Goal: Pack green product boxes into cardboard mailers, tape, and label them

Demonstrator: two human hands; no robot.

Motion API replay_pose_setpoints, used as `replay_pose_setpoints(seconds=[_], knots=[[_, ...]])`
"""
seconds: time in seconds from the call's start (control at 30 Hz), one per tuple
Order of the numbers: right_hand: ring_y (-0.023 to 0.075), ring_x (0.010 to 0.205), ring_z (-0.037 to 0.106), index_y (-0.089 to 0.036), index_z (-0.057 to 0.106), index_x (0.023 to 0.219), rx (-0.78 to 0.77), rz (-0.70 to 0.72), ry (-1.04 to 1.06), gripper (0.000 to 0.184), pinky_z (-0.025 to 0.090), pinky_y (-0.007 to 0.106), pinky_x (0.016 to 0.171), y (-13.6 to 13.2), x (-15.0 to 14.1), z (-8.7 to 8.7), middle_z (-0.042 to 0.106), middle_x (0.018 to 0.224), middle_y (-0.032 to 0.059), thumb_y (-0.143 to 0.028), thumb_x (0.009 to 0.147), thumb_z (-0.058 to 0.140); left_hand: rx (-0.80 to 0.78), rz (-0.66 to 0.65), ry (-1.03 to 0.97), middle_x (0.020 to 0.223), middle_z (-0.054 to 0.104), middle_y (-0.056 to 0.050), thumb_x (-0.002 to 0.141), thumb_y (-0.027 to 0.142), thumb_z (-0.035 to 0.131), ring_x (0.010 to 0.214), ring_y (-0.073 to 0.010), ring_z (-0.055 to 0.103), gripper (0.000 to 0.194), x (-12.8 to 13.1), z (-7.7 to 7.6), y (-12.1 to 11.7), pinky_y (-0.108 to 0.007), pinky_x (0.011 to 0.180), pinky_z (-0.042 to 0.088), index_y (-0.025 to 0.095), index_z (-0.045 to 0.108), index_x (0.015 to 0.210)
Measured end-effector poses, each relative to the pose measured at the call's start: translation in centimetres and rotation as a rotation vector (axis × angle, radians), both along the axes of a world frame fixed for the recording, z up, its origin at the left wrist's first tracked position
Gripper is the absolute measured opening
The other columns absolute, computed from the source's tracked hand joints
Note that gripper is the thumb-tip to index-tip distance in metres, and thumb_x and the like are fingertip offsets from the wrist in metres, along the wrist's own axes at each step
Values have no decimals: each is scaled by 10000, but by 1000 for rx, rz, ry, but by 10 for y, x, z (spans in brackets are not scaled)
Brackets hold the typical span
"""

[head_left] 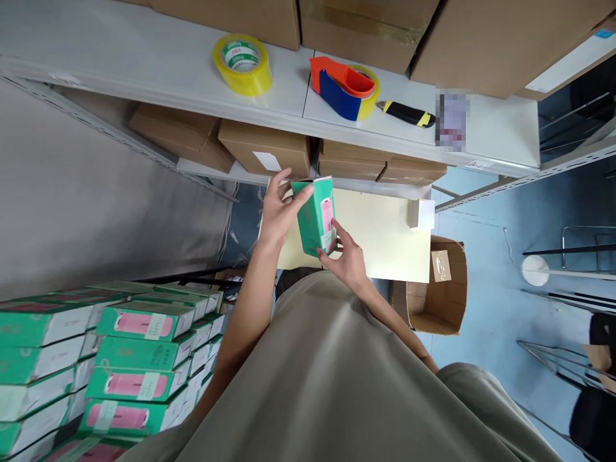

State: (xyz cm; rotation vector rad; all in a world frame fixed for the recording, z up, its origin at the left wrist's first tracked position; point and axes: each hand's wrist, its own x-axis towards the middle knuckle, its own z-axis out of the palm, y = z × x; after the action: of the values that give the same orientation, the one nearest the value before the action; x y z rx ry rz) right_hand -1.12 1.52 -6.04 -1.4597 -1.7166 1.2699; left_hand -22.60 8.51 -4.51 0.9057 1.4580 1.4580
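A green carton (310, 221) with a pink bottle-like picture and a pale label on one face is held upright, slightly tilted, above the pale yellow tabletop (380, 240). My left hand (279, 208) grips its upper left side, thumb across the top edge and fingers behind. Around the lower right corner, my right hand (345, 256) has its thumb and fingers closed on the carton. The top end faces the shelf; whether its flap is fully closed I cannot tell.
Stacked green cartons (139, 327) stand at lower left. The shelf (283, 106) ahead bears a yellow tape roll (243, 64), tape dispenser (344, 86), utility knife (408, 113) and brown boxes (366, 32). A small white box (422, 214) sits on the table; an open cardboard box (440, 289) is beside it.
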Motion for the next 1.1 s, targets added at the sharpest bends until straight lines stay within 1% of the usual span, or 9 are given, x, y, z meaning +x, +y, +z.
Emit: replay_pose_setpoints(seconds=[0.13, 0.3, 0.43, 0.6, 0.7, 0.8, 0.87, 0.97, 1.1], knots=[[292, 1055, 840, -322, 520, 1722, -242, -23, 467, 967, 766, 484, 888, 17, 15, -16, 846, 1266, 80, -767, 919, 821, -197, -177, -312, 1494, 758, -139, 764, 618, 1051, 1418, -366, 738, 879, -7, -7, -40, -560, 1140, 650, 336, 670, 1504], [282, 1077, 843, -386, 497, 1694, -375, -44, 650, 949, 791, 473, 829, 27, 18, -23, 853, 1281, 46, -741, 896, 867, -407, -314, -505, 1336, 820, -152, 690, 561, 1102, 1362, -421, 772, 841, 8, -18, -88, -672, 1148, 651, 258, 773, 1402], [279, 1087, 839, -389, 510, 1681, -393, -19, 663, 926, 784, 499, 891, 29, 18, -27, 846, 1331, 44, -736, 898, 864, -395, -220, -492, 1276, 841, -148, 626, 555, 1109, 1340, -426, 778, 735, 24, -16, -94, -634, 1163, 649, 202, 831, 1208], [355, 1272, 798, -309, 577, 1664, -297, 92, 529, 958, 693, 610, 1122, 50, 23, -31, 831, 1387, 124, -791, 887, 863, -376, -45, -274, 1169, 854, -126, 529, 499, 1108, 1226, -375, 802, 779, 34, -14, -93, -564, 1149, 641, 180, 810, 1175], [406, 1507, 673, -332, 448, 1766, -171, 34, 476, 1160, 611, 655, 1247, 77, 18, -27, 662, 1668, 177, -868, 833, 880, -341, 57, -162, 1101, 838, -91, 501, 439, 1087, 1141, -325, 804, 756, 41, -17, -98, -519, 1126, 647, 183, 791, 1148], [431, 1636, 543, -382, 361, 1790, -102, -20, 477, 1275, 569, 672, 1292, 106, 6, -21, 444, 1855, 157, -952, 769, 871, -322, 54, -126, 1105, 826, -88, 534, 413, 1063, 1107, -297, 792, 730, 51, -18, -106, -499, 1075, 675, 183, 770, 1163], [428, 1589, 581, -368, 412, 1733, -81, -7, 481, 1269, 578, 663, 1278, 120, -1, -19, 504, 1804, 164, -969, 723, 890, -311, 46, -122, 1146, 821, -92, 567, 404, 1053, 1130, -298, 785, 725, 56, -18, -111, -499, 1050, 693, 195, 753, 1193], [383, 1399, 706, -325, 534, 1542, -56, 4, 484, 1097, 647, 603, 1172, 131, -6, -20, 692, 1555, 159, -931, 716, 925, -268, 56, -120, 1229, 805, -99, 631, 412, 1041, 1200, -307, 774, 707, 60, -17, -118, -512, 1070, 695, 218, 734, 1237], [309, 1176, 746, -314, 568, 1286, -72, -25, 490, 884, 687, 476, 964, 133, -2, -26, 760, 1311, 100, -885, 722, 939, -245, -6, -169, 1342, 793, -119, 732, 497, 1025, 1353, -339, 742, 685, 54, -15, -130, -544, 1174, 643, 232, 728, 1289]])
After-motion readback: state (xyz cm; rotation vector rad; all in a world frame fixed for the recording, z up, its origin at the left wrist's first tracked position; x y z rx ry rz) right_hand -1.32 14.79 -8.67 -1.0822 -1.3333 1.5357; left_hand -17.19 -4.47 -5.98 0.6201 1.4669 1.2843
